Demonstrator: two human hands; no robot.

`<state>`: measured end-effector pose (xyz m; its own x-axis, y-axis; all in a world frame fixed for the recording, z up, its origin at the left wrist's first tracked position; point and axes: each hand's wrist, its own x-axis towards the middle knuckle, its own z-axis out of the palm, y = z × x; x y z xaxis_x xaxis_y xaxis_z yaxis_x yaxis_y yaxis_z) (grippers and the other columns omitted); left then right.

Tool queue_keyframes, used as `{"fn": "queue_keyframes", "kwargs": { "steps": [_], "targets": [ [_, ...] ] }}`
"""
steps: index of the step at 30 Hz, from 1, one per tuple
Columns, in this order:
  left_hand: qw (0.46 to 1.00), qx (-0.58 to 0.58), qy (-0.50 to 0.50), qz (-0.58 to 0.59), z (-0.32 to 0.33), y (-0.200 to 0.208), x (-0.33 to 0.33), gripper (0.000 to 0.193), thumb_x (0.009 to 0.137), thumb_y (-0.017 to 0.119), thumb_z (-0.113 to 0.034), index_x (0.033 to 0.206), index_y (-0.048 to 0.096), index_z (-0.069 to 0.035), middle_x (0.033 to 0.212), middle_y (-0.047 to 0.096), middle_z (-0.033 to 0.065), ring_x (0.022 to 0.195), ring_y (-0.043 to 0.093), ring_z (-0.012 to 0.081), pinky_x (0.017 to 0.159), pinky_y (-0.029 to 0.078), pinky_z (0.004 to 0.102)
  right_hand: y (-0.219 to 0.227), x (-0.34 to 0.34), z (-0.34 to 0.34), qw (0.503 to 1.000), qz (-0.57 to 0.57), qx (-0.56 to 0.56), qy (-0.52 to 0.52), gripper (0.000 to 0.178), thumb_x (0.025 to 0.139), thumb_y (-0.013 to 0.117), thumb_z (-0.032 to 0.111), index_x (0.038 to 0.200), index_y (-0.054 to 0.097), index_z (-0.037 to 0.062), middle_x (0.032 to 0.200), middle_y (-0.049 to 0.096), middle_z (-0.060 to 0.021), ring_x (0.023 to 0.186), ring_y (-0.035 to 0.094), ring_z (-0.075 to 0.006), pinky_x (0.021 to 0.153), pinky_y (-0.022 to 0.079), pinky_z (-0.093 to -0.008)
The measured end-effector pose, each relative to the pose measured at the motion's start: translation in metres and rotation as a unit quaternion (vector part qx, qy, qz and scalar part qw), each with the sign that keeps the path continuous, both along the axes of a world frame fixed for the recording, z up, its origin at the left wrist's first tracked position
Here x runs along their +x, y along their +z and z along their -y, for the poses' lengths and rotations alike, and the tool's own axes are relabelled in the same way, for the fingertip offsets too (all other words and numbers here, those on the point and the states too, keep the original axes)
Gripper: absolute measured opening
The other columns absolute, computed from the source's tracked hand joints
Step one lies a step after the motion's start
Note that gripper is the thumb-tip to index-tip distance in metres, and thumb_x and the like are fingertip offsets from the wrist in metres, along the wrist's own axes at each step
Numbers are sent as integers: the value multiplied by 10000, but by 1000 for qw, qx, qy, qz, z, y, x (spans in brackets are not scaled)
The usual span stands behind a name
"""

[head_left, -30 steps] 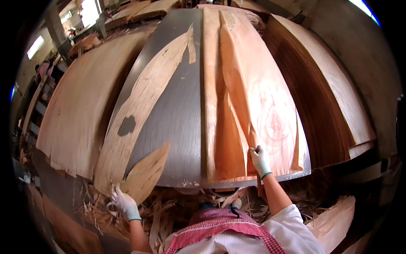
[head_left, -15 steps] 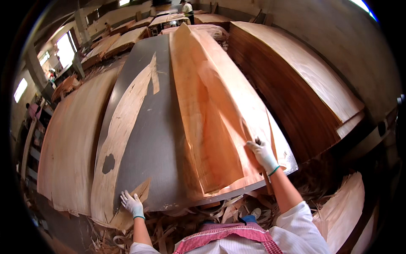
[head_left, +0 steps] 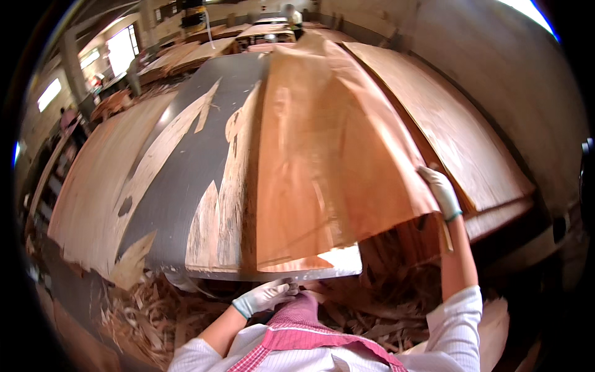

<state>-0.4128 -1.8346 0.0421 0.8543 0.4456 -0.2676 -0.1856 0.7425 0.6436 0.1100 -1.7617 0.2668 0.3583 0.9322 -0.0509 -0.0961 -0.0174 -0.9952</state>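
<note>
My right hand (head_left: 441, 191), in a pale glove with a green cuff, grips the right edge of a large orange-brown veneer sheet (head_left: 310, 180). The sheet's near right corner is lifted and hangs past the table edge, its lower edge curving up. In front of the table's near edge is my left hand (head_left: 266, 297), gloved, its fingers stretched to the right with nothing visible in them; the fingertips are blurred. Left of the sheet, light, ragged veneer pieces (head_left: 207, 229) lie on the dark grey tabletop (head_left: 180, 204). A torn pale strip (head_left: 158, 155) runs along its left side.
A pale veneer stack (head_left: 99, 192) stands at the left, and another tall stack (head_left: 446, 124) at the right beside the wall. Curled veneer scraps (head_left: 161, 322) cover the floor around me. Farther back, a person (head_left: 292, 22) stands near more stacks.
My right hand has moved right, drawing the veneer sheet with it over the table edge. The left hand has left the torn strip and come in toward my body. The view has shifted.
</note>
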Motion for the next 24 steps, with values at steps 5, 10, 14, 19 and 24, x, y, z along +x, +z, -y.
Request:
{"fn": "queue_keyframes", "kwargs": {
  "steps": [5, 10, 14, 19, 24],
  "targets": [
    [954, -192, 104, 208, 7, -38, 114, 557, 945, 519, -446, 1371, 408, -104, 1379, 453, 91, 1283, 414, 251, 1122, 279, 449, 40, 152, 24, 988, 142, 27, -56, 274, 950, 574, 154, 1106, 651, -58, 1038, 683, -85, 975, 616, -130, 883, 479, -216],
    [874, -240, 335, 257, -28, 0, 248, 532, 942, 555, -330, 1380, 372, -90, 1420, 416, 135, 1280, 414, 276, 1111, 309, 478, 73, 332, 64, 941, 335, 50, -5, 293, 957, 541, 148, 1142, 641, -55, 1070, 681, -80, 939, 627, -144, 889, 470, -245],
    [879, 17, 477, -15, -50, -7, 323, 287, 949, 537, -162, 1173, 585, 9, 1177, 621, 116, 1113, 567, 229, 1024, 419, 311, 108, 427, 74, 966, 254, 38, -43, 310, 970, 519, 193, 1088, 669, -51, 1010, 692, -76, 933, 609, -119, 894, 439, -249],
    [876, 28, 469, -106, -64, 53, 419, 196, 937, 582, -236, 1066, 640, -100, 1036, 624, 11, 965, 584, 173, 929, 458, 331, 126, 511, 94, 952, 291, 5, -96, 273, 934, 608, 213, 1023, 697, -29, 894, 672, -8, 796, 584, -74, 769, 460, -241],
    [889, -14, 442, 119, -74, 56, 527, 541, 931, 541, -470, 1334, 477, -115, 1347, 498, 50, 1242, 454, 224, 1093, 337, 412, 117, 650, 117, 943, 312, 10, -116, 267, 935, 597, 208, 991, 696, -33, 848, 638, 19, 749, 562, -62, 715, 454, -210]
  ]
}}
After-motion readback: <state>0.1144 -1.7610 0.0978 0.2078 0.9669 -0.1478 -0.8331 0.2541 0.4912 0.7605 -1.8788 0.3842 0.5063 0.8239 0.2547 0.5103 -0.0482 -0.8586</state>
